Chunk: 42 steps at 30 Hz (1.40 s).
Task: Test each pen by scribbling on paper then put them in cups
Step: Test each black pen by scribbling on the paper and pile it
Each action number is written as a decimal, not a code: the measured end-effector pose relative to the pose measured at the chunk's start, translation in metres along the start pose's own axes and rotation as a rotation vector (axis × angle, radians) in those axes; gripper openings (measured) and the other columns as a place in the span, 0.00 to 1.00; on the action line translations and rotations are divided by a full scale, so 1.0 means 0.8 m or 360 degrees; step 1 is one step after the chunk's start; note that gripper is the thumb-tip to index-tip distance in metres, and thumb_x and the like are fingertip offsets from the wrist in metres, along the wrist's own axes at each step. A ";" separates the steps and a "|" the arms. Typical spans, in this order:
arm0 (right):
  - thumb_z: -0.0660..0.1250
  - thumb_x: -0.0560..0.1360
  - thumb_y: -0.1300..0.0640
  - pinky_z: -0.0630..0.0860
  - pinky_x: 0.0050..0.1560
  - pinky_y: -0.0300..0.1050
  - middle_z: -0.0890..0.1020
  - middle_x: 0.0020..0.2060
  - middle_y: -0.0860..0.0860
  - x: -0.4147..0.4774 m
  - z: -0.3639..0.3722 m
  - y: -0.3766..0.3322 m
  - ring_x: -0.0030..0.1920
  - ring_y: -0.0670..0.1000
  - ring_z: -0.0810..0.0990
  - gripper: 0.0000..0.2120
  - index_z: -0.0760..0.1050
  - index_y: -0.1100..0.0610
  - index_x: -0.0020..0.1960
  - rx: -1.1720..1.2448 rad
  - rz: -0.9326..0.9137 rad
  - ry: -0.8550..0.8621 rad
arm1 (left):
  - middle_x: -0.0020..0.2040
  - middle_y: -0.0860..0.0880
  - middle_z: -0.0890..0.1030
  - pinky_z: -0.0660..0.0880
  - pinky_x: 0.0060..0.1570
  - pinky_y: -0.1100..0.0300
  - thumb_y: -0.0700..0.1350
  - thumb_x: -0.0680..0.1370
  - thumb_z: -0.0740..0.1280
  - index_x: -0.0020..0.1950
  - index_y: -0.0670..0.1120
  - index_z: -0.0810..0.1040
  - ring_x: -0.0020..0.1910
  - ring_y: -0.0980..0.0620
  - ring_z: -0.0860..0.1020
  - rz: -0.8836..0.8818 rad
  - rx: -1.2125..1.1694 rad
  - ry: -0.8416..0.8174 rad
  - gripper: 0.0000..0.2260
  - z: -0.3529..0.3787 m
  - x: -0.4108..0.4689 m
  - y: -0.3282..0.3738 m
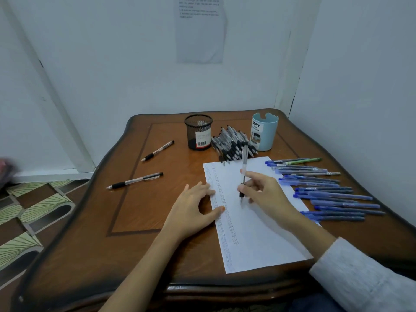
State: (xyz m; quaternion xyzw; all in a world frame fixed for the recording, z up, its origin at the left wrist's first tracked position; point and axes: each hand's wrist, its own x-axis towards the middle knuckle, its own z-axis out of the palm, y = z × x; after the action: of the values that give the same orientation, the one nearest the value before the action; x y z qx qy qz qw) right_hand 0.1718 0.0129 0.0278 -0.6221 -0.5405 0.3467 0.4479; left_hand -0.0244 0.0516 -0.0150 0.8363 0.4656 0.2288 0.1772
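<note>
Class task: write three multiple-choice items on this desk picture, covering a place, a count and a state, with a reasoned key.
1. Where does the heap of black-and-clear pens lie?
A. Inside a cup
B. Between the black wire-mesh cup and the light blue plastic cup
C. On the floor

2. How many pens lie singly on the brown wooden table, left of the white paper sheet?
A. Two
B. Five
C. None

3. What is the right hand doing?
A. Resting flat
B. Lifting a cup
C. Holding a clear pen tip-down over the sheet

Key: B, the heap sits between both cups; A, just two loose pens lie there; C, it pinches the barrel.
</note>
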 end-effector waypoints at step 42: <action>0.67 0.77 0.60 0.68 0.54 0.35 0.77 0.60 0.53 0.268 0.160 -0.054 0.56 0.47 0.75 0.16 0.75 0.57 0.64 -0.1017 -0.0905 -0.0686 | 0.72 0.61 0.66 0.53 0.75 0.61 0.62 0.72 0.69 0.68 0.54 0.73 0.72 0.69 0.56 -0.0037 -0.0306 0.0053 0.26 -0.006 -0.001 -0.007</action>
State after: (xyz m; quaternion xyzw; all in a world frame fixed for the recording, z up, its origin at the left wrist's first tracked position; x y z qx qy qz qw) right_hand 0.0768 0.2479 0.0337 -0.4701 -0.8493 0.1480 0.1892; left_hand -0.0310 0.0541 -0.0141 0.8061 0.4541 0.2842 0.2514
